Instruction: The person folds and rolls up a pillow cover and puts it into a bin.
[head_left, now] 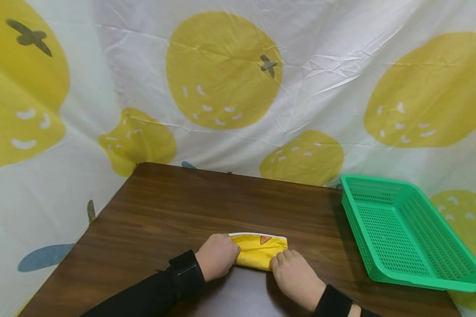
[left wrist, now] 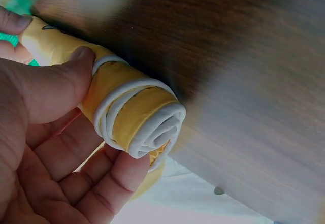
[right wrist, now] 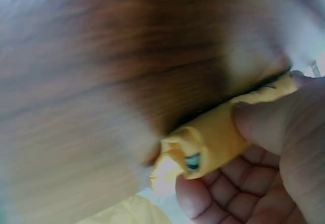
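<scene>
A yellow cloth (head_left: 258, 254) with white edging and a small orange patch is rolled up just above the brown table. My left hand (head_left: 218, 256) grips its left end, thumb on top and fingers curled beneath. The left wrist view shows the spiral of that rolled end (left wrist: 152, 117), with the white trim wound in layers. At the other end, my right hand (head_left: 297, 276) pinches the roll between thumb and fingers. In the right wrist view, this end of the cloth (right wrist: 218, 137) looks crumpled, with a small greenish-white bit showing.
A green plastic basket (head_left: 410, 233) with perforated walls stands on the right of the wooden table (head_left: 174, 207). Behind and to the left hangs a white fabric sheet (head_left: 325, 92) with yellow fruit prints.
</scene>
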Available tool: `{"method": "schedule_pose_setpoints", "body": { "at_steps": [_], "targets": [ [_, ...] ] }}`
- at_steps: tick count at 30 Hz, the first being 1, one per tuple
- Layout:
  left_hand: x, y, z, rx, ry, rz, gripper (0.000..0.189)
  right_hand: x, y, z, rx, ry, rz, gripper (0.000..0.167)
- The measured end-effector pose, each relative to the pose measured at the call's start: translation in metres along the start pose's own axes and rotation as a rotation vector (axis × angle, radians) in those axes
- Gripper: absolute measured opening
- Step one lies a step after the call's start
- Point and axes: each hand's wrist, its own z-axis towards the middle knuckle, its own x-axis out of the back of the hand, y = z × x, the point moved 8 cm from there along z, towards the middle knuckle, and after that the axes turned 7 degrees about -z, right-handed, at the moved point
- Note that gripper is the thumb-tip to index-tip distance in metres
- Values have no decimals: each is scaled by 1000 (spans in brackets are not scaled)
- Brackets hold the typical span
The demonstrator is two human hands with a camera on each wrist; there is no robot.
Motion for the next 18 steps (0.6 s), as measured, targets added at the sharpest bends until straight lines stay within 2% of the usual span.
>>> {"method": "schedule_pose_setpoints", "body": {
  "at_steps": [8,11,14,18],
  "targets": [
    [4,-2,-2,26,28,-11,14,-1,9,-5,-111,43,239,31],
    [6,-3,-2,29,42,-9,14,-1,14,0,-114,6,272,28],
    [6,-2,-2,17,55,-7,15,-10,24,8,-89,-126,416,26],
    [4,-1,-1,7,80,17,17,-34,43,20,-95,-408,766,27]
  ]
}}
